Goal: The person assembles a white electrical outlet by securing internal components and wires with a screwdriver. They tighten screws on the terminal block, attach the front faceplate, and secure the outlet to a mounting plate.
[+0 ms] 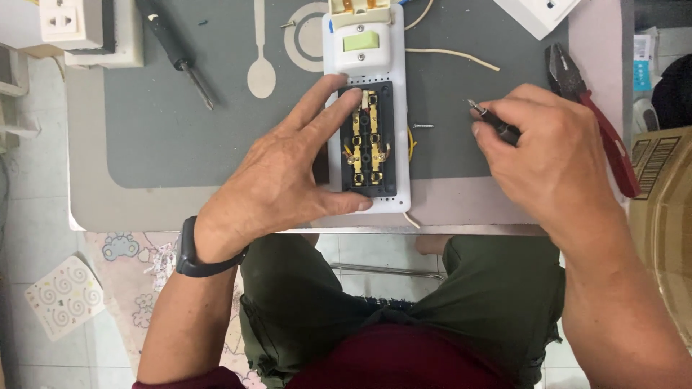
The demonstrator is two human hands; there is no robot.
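Note:
A white socket panel lies face down on the grey mat, its black back with brass terminals exposed. My left hand rests on the panel, index finger on the top of the black block and thumb along its lower edge. My right hand is to the right of the panel and grips a small screwdriver whose tip points up and left. A loose screw lies on the mat between the panel and that tip.
Red-handled pliers lie at the right edge of the table. A black-handled screwdriver lies at upper left beside white sockets. A pale wire runs above the panel. A cardboard box stands at the right.

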